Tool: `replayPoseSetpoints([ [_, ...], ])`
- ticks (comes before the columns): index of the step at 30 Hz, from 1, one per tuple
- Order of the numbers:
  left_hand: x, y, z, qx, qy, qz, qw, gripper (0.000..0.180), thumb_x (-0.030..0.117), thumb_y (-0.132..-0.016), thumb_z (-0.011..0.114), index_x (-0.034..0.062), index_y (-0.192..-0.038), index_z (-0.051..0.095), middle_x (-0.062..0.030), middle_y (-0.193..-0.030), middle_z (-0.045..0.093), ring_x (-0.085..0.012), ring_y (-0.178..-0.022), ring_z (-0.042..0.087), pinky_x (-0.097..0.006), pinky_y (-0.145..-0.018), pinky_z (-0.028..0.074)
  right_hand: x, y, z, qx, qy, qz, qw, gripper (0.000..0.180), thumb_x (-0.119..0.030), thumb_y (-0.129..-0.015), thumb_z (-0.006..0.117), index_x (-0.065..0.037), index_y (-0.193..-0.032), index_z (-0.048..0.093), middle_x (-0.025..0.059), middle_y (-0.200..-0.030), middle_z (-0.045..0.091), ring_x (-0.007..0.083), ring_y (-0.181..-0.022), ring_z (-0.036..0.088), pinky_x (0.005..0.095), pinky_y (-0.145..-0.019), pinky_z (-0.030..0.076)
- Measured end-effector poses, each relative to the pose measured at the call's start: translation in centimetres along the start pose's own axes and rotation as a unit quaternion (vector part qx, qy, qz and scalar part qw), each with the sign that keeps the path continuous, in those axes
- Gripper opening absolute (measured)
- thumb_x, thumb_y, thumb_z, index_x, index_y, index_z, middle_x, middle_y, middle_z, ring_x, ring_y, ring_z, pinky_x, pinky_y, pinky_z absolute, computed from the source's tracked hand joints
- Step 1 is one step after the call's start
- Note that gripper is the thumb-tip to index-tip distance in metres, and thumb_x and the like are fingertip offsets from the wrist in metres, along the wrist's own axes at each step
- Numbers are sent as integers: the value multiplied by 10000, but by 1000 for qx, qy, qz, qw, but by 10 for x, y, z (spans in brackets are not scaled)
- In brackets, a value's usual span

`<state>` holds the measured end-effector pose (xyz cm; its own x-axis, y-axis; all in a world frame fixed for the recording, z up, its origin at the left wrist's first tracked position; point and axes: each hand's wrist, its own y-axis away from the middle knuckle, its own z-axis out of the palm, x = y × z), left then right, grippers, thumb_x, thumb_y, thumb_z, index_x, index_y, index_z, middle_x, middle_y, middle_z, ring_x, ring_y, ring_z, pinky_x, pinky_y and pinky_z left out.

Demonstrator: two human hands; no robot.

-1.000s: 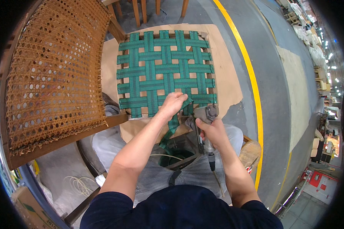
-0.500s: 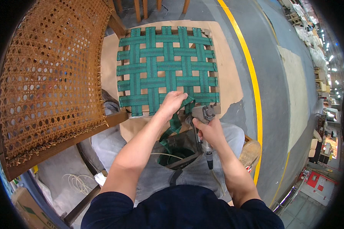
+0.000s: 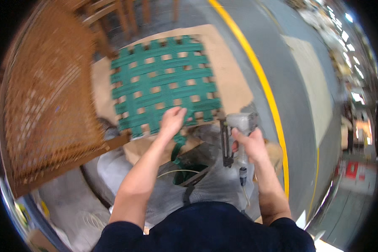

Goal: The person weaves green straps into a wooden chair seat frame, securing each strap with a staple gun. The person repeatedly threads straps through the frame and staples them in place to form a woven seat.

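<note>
A chair seat (image 3: 165, 99) woven from crossing green webbing strips lies in front of me, tilted slightly in the picture. At its near edge, the fingers of my left hand (image 3: 171, 122) are closed on a green webbing strap (image 3: 178, 145). The strap's loose length hangs down toward a dark opening between my legs. Off the seat's near right corner, my right hand (image 3: 252, 146) grips a grey pneumatic staple gun (image 3: 242, 122) by its handle, with an air hose (image 3: 245, 193) trailing below. The gun is apart from the seat. Motion blurs the picture.
A brown cane panel in a wooden frame (image 3: 50, 105) stands close on my left. Brown cardboard (image 3: 227, 71) lies under the seat. Wooden legs (image 3: 145, 12) stand beyond it. A yellow floor line (image 3: 262, 80) runs along the right.
My right hand has drawn the staple gun to the right, away from the seat's near edge. My left hand stays at the strap. The whole view has turned somewhat.
</note>
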<state>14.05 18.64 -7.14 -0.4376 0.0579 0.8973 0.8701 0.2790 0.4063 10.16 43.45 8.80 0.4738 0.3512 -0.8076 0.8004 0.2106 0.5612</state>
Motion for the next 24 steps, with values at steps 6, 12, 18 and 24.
replayPoseSetpoints([
  [6, -6, 42, 29, 87, -254, 173, 948, 510, 349, -890, 746, 6, -1242, 612, -227, -1164, 664, -413, -1092, 634, -468, -918, 496, 44, 46, -178, 225, -97, -16, 969, 413, -288, -901, 805, -1, -1132, 618, 77, -931, 653, 184, -648, 644, 340, -550, 523],
  [12, -20, 51, 43, 36, -291, 172, 940, 573, 271, -855, 791, -11, -1296, 559, -211, -1235, 604, -422, -1130, 597, -473, -927, 495, 171, 40, -252, 261, -300, 110, 911, 392, -319, -910, 789, -96, -1181, 615, 69, -953, 640, 195, -752, 653, 378, -587, 534],
  [18, -28, 53, 39, 11, -307, 202, 930, 581, 255, -865, 775, -44, -1315, 562, -208, -1276, 583, -398, -1182, 581, -444, -981, 488, 227, 23, -281, 204, -359, 103, 905, 365, -372, -916, 775, -111, -1145, 663, 47, -887, 675, 191, -703, 646, 365, -621, 561],
  [24, -28, 55, 44, 45, -353, 223, 908, 578, 249, -875, 759, -45, -1330, 559, -229, -1318, 594, -404, -1221, 576, -448, -1025, 474, 216, 28, -282, 327, 279, 207, 879, 565, -550, -888, 662, -29, -1073, 778, 196, -1142, 741, 321, -1070, 712, 399, -936, 531],
])
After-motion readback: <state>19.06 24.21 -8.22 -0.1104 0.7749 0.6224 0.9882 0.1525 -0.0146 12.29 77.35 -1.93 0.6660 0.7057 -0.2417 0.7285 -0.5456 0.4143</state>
